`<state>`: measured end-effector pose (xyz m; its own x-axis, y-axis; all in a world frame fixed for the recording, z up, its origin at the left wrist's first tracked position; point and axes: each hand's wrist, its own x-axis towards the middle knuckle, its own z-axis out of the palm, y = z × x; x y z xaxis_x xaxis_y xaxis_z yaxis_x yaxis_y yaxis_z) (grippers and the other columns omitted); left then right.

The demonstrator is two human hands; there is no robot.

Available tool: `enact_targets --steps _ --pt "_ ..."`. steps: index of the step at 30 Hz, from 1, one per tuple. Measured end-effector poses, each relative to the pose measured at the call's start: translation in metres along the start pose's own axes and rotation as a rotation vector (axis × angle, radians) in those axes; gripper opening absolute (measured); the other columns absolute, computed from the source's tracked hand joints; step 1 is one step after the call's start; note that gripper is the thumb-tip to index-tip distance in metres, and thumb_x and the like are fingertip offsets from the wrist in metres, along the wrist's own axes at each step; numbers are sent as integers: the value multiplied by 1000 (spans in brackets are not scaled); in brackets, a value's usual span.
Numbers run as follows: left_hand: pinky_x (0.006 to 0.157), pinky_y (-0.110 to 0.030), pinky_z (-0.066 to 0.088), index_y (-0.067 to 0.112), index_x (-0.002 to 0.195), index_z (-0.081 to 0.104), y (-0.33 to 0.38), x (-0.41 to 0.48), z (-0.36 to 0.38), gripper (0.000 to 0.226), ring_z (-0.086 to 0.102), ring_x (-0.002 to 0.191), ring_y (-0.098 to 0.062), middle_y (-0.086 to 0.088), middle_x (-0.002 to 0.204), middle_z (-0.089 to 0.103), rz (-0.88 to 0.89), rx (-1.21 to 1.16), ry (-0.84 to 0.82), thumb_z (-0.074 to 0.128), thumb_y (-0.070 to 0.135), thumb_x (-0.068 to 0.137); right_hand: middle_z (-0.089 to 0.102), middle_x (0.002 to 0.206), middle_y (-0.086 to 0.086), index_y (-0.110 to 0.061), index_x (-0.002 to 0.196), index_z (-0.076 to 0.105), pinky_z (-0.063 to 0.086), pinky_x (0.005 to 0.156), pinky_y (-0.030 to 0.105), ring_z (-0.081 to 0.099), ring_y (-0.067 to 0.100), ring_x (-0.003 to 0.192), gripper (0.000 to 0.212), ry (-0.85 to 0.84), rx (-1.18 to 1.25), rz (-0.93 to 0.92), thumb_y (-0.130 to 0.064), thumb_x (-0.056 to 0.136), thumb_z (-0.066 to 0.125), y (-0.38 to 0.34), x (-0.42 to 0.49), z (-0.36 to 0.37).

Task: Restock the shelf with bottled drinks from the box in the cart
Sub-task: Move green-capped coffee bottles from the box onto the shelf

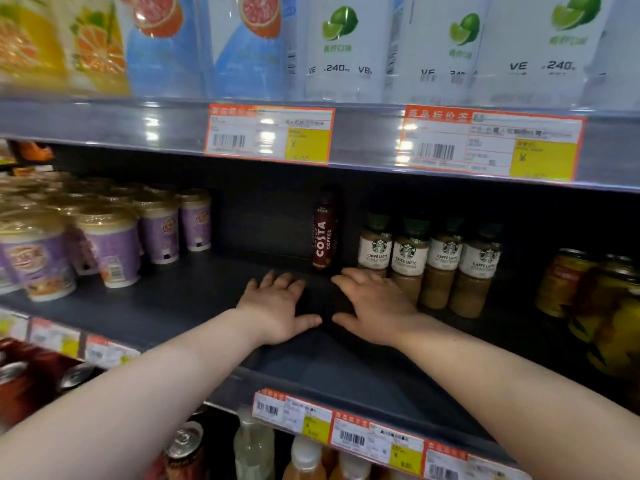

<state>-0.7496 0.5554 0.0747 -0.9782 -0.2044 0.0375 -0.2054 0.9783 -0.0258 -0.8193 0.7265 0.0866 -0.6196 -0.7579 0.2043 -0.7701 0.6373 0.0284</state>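
Note:
A single dark red Costa coffee bottle (pixel 322 230) stands upright at the back of the dark middle shelf (pixel 194 299). Both of my hands lie flat, palm down, on the bare shelf board in front of it. My left hand (pixel 277 304) is just left of the bottle's line, fingers spread, holding nothing. My right hand (pixel 372 303) is just right of it, its fingers next to the row of Starbucks caffe latte bottles (pixel 429 261). Neither hand touches the Costa bottle. The box and the cart are out of view.
Purple cups with gold lids (pixel 114 244) fill the shelf's left side. Yellow jars (pixel 588 296) stand at the far right. Large lime and grapefruit drink bottles (pixel 339 46) sit on the shelf above, with price tags (pixel 270 133) on its edge. Cans and bottles (pixel 256 445) show below.

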Motion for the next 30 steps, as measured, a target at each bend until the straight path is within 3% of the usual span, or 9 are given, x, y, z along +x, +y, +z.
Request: enact_targets --steps 7,12,17,30 --pt "111 -48 20 20 148 21 -58 -65 1 82 18 142 -31 -8 154 24 -224 69 195 35 70 84 22 154 0 -26 147 24 23 111 38 21 23 140 69 -20 71 -241 -51 88 51 -68 36 9" --pt "112 -50 16 21 149 15 -99 -123 11 83 10 144 -31 -6 156 18 -410 83 133 34 71 84 25 152 1 -26 145 27 27 111 40 24 24 139 67 -21 149 -399 -52 88 51 -137 53 13" --pt "111 -49 19 21 148 19 -150 -186 25 84 18 141 -31 -8 154 24 -551 82 142 36 72 83 34 145 2 -24 141 33 34 106 40 32 24 134 64 0 129 -533 -54 87 51 -215 56 15" --pt "110 -49 19 20 147 16 -319 -384 60 83 16 141 -30 -5 153 23 -732 33 42 33 71 84 33 148 1 -25 143 30 29 108 39 30 23 135 67 -55 115 -740 -56 87 49 -479 40 41"
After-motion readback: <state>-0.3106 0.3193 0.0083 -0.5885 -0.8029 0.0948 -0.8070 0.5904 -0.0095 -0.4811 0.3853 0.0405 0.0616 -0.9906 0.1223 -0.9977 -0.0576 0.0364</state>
